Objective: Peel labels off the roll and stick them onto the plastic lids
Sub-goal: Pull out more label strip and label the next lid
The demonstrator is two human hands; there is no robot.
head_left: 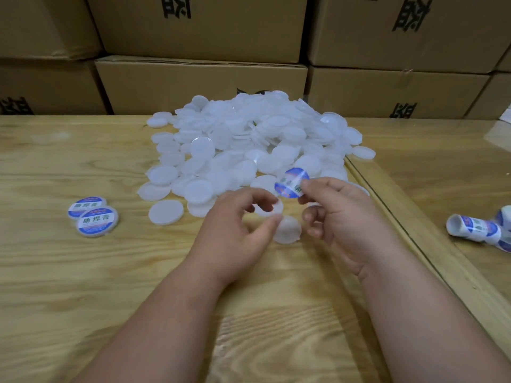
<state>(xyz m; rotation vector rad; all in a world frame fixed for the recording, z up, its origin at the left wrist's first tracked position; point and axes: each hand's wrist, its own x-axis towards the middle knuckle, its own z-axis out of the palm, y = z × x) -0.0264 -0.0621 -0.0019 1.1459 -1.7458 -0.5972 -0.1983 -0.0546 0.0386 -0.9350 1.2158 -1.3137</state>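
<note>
A round blue-and-white label is pinched at its lower right edge by the thumb and forefinger of the right hand; it is held in the air, tilted, its face turned up and toward the left hand, just above the near edge of the heap of white lids. A single white lid is held between the curled thumb and fingertips of the left hand, just below and left of the label. Another bare lid lies on the desk between the two hands. At the left, two labelled lids are seen overlapping. The label roll lies on its side at the far right, its long axis running left to right. Stacked cardboard boxes stand behind the heap.
</note>
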